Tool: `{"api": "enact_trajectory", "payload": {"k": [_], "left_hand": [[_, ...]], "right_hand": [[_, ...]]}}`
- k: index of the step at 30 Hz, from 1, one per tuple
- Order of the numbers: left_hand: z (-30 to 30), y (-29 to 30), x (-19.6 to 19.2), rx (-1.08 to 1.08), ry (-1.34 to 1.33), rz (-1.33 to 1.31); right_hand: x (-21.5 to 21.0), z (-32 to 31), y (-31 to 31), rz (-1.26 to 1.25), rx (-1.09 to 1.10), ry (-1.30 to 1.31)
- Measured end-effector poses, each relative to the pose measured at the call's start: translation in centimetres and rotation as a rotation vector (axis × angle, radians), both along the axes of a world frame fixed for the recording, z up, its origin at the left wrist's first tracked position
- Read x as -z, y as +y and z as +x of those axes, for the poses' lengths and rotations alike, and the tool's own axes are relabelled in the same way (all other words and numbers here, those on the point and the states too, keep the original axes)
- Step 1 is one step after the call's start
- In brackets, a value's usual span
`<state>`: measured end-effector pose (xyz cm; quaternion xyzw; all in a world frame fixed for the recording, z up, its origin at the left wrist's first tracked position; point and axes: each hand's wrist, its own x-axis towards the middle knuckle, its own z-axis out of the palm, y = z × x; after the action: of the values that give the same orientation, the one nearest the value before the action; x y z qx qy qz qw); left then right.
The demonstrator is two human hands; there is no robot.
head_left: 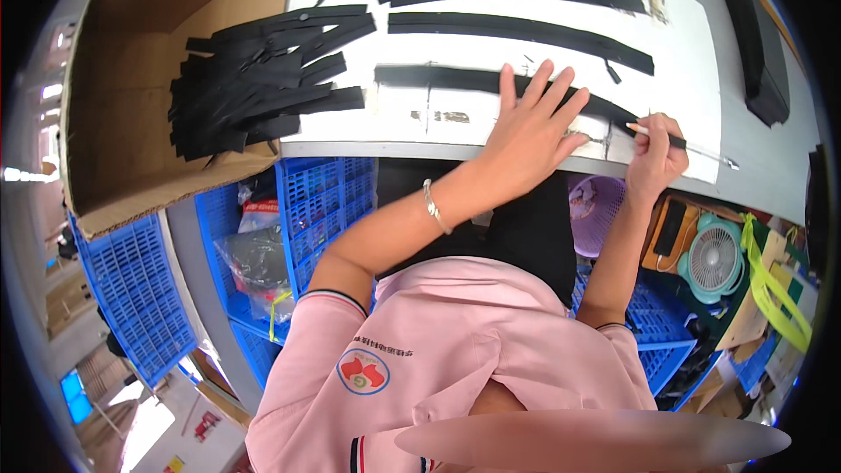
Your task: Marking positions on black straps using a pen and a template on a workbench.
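Pressing the black strip [438,77] against the white board [688,61] with my spread left hand [530,140], my right hand [653,158] pinching a pen [676,142]; uneven pressure could skew the strip.

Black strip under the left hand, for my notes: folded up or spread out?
Spread out: the black strip lies in one long line beneath the left hand.
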<state>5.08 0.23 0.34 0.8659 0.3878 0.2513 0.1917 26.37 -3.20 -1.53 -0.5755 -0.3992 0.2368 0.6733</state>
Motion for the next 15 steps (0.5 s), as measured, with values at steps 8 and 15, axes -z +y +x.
{"api": "enact_trajectory", "payload": {"k": [8, 15], "left_hand": [[0.0, 10.1, 1.3, -0.082, -0.048, 0.079], [-12.9, 9.0, 0.4, -0.397, 0.091, 0.280]], "right_hand": [[-0.7, -1.0, 1.0, -0.038, 0.028, 0.008], [-0.8, -0.6, 0.8, -0.124, 0.040, -0.048]]}}
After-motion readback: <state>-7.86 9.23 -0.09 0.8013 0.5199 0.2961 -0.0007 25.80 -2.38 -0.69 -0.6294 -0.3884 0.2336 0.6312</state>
